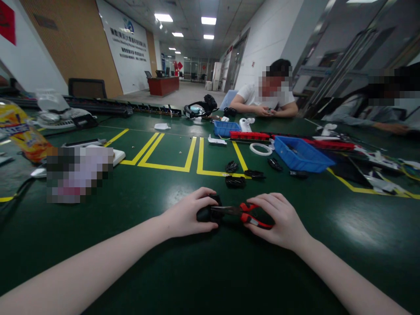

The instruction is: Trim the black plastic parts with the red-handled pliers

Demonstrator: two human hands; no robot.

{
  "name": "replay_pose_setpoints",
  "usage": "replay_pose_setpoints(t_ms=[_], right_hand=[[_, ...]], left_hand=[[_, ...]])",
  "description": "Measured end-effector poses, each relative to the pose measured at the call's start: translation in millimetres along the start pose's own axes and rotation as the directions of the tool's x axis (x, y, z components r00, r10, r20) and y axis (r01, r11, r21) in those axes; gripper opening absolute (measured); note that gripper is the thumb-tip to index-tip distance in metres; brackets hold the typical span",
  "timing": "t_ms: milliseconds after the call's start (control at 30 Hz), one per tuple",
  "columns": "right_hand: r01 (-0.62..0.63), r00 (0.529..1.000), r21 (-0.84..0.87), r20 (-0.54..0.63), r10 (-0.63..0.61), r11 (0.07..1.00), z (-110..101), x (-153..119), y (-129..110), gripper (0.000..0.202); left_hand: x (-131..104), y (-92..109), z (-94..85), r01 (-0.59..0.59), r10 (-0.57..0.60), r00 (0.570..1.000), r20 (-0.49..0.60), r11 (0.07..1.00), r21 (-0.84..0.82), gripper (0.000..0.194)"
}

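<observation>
Toward the tabletop's [183,271] near edge, midway across, the left hand [193,213] is clamped on a black part [204,213]; the right hand [278,218] grips red-handled pliers [246,214], their jaws against it. Beyond lie loose black pieces [235,181]. Toward the left edge stands a bottle [24,131] with a yellow-orange label. Right of centre, a blue bin [303,162] holds small items, too indistinct to name. Farther, a smaller blue bin [226,129] has unclear contents. A person [265,98] sits at the far edge.
</observation>
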State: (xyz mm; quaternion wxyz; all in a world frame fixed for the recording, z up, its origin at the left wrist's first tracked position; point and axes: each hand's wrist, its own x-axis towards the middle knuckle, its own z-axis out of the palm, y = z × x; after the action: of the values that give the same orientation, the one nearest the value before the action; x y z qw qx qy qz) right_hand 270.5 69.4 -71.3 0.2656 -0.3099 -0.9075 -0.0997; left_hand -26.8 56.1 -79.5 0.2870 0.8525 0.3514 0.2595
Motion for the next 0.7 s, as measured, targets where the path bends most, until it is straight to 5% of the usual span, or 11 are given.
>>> replay_pose_setpoints(t_ms=[700], right_hand=[[0.006,0.999,0.007,0.034,-0.006,1.0,-2.5,-2.3,7.2,0.039]], left_hand=[[-1.9,4.4,-2.3,-0.052,0.052,0.999,-0.01,0.998,0.04,0.043]])
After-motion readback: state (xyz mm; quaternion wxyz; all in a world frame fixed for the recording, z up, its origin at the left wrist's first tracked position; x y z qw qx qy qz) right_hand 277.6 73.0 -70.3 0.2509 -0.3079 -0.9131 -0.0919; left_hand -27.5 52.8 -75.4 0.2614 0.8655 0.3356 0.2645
